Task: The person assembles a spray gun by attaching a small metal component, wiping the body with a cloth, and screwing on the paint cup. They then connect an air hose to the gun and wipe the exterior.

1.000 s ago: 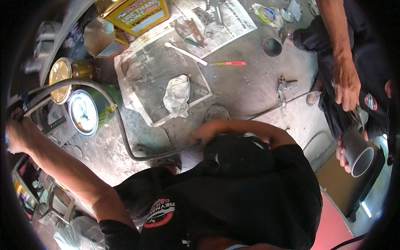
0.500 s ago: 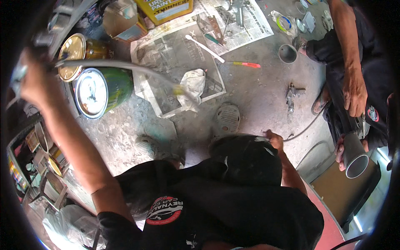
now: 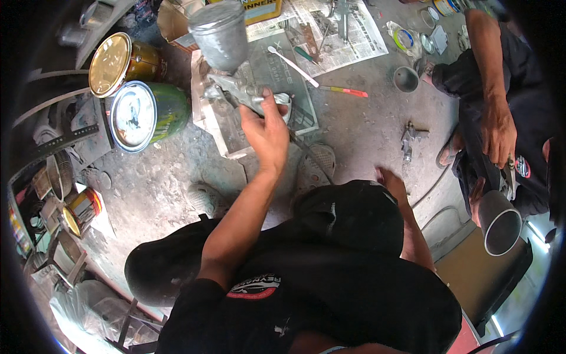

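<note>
My left hand (image 3: 266,127) is wrapped round a metal spray gun (image 3: 236,89), held up above the papers at the middle. A lidded grey paint cup (image 3: 219,38) sits upright on top of the gun. From below the grip an air hose (image 3: 315,158) runs down past my shoe. Behind my left hand a white rag (image 3: 285,100) is mostly hidden. My right hand (image 3: 390,180) lies against the side of my right knee, fingers stretched out and partly hidden, with nothing visible in them. Another spray gun (image 3: 410,141) lies on the floor beyond it.
Two large paint cans (image 3: 132,118) stand at the left, beside a cluttered rack (image 3: 59,189). Newspaper (image 3: 354,47), a pink-and-white stick (image 3: 293,66) and a cutter (image 3: 344,91) lie ahead. At right, a seated co-worker's hand (image 3: 500,133) is near a grey cup (image 3: 501,227).
My left hand has swung from the far left to the middle, carrying the spray gun and its hose. My right hand stays by the knee.
</note>
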A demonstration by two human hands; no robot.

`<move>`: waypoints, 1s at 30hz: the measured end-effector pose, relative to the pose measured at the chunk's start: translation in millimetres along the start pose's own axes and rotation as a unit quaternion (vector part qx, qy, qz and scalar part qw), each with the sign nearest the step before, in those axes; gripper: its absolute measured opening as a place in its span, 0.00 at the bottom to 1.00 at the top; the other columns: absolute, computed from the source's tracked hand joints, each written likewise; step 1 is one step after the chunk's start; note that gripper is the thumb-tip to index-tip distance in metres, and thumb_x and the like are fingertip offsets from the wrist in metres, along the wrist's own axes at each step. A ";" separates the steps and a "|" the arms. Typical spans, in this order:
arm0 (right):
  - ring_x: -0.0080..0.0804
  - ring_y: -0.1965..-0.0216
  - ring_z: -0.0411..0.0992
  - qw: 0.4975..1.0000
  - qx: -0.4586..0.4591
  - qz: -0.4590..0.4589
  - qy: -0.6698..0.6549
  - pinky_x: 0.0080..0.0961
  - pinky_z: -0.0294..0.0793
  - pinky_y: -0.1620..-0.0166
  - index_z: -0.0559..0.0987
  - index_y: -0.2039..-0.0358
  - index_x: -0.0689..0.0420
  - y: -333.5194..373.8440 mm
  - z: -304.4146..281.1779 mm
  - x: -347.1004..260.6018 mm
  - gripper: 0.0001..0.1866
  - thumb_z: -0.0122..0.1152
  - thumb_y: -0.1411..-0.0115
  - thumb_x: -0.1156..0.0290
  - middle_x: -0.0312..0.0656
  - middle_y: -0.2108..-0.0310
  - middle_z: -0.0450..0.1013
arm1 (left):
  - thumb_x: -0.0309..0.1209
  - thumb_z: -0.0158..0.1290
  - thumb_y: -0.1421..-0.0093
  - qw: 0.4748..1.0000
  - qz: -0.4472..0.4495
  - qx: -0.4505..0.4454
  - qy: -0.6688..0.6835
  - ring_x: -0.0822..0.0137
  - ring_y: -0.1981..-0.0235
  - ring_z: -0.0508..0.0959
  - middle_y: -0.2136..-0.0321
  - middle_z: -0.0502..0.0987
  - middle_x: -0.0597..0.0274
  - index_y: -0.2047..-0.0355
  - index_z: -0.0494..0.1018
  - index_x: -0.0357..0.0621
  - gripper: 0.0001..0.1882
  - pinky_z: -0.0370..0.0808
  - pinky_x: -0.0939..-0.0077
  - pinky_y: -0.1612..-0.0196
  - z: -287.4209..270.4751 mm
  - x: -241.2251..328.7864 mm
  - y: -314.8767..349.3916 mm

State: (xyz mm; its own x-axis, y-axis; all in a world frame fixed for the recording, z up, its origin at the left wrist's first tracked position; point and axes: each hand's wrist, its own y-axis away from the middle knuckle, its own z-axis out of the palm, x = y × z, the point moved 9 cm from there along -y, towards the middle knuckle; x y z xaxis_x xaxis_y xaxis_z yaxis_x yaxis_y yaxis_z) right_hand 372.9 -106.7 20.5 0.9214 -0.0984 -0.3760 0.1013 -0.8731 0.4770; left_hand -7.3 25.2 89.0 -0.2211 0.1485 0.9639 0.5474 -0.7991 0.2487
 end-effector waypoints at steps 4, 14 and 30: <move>0.42 0.52 0.78 0.927 0.047 -0.163 -0.334 0.33 0.76 0.52 0.76 0.50 0.63 -84.0 -64.3 -197.0 0.19 0.65 0.38 0.67 0.53 0.54 0.77 | 0.44 0.52 0.31 0.998 -0.015 -0.051 0.014 0.67 0.62 0.77 0.60 0.75 0.55 0.55 0.68 0.35 0.21 0.75 0.70 0.56 5.3 -5.9 -15.6; 0.48 0.63 0.78 0.909 0.199 -0.251 -0.265 0.35 0.76 0.61 0.77 0.52 0.61 -118.3 -32.1 -259.2 0.15 0.63 0.38 0.71 0.51 0.57 0.75 | 0.40 0.51 0.30 0.994 -0.077 -0.045 0.068 0.60 0.49 0.73 0.52 0.72 0.50 0.51 0.66 0.32 0.21 0.70 0.66 0.44 11.0 -2.0 -22.2; 0.39 0.72 0.76 0.879 0.241 -0.361 -0.195 0.33 0.76 0.69 0.79 0.58 0.57 -95.0 2.6 -262.9 0.14 0.70 0.45 0.70 0.44 0.60 0.70 | 0.42 0.77 0.59 0.981 0.126 0.024 -0.143 0.56 0.46 0.73 0.46 0.71 0.46 0.40 0.58 0.29 0.54 0.69 0.64 0.40 -86.2 46.2 -119.8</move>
State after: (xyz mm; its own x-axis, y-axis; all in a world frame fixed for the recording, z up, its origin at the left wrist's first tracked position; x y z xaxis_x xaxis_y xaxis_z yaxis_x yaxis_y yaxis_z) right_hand 120.1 0.9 72.0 0.4734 0.4902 -0.7318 0.3495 -0.8672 -0.3547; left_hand -152.7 77.5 95.5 0.1590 0.1121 0.9809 0.5940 -0.8045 -0.0043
